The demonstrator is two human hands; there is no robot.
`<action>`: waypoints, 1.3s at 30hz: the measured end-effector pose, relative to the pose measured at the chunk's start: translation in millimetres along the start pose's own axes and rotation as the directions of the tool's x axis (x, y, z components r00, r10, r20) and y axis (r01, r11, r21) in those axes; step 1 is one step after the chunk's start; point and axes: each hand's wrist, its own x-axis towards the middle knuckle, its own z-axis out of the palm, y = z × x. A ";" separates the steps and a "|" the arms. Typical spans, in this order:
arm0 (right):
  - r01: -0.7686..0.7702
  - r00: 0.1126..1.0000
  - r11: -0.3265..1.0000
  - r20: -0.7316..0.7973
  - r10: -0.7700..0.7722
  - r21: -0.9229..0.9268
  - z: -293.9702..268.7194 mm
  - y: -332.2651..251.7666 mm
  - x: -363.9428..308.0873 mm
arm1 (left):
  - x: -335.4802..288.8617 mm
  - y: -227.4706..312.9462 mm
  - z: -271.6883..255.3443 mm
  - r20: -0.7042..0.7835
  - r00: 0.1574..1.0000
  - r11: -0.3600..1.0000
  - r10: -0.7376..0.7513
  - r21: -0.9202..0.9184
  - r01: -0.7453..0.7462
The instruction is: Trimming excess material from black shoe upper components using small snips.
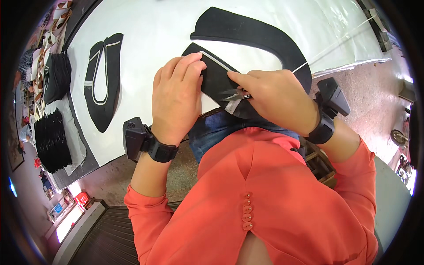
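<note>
My left hand (179,90) is closed on a black shoe upper (213,73) at the table's near edge, with its fingertips beside the white tape (216,59) on the inner edge. In my right hand (279,97) is a pair of small scissors (234,94), its metal blades lying over the upper near a short white strip. My right thumb presses the end of the white tape. The scissors' handles are mostly hidden by my fingers. Another large curved black piece (247,32) lies just beyond, and a thin white strand passes over it toward the far right.
A black upper (110,84) with white tape lies left on the white table (145,26). At the left edge are stacks of black pieces (52,141) and folded black uppers (57,76). A dark metal part (380,28) sits at the far right edge, where the strand leads.
</note>
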 end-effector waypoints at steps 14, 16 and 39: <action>-0.097 0.958 0.971 0.246 0.150 -0.218 -13.6 -30.0 7.2 | 9.1 -0.6 -10.3 0.068 0.997 0.997 0.047 0.064 -0.052; -0.082 0.971 0.965 0.199 0.133 -0.248 -12.5 -28.3 7.2 | 6.4 -1.5 -5.4 0.074 0.996 0.996 0.047 0.068 -0.052; -0.185 0.974 0.972 0.161 0.161 0.143 -34.0 38.7 12.2 | -14.9 62.5 22.3 -0.074 0.996 0.998 -0.059 -0.038 0.056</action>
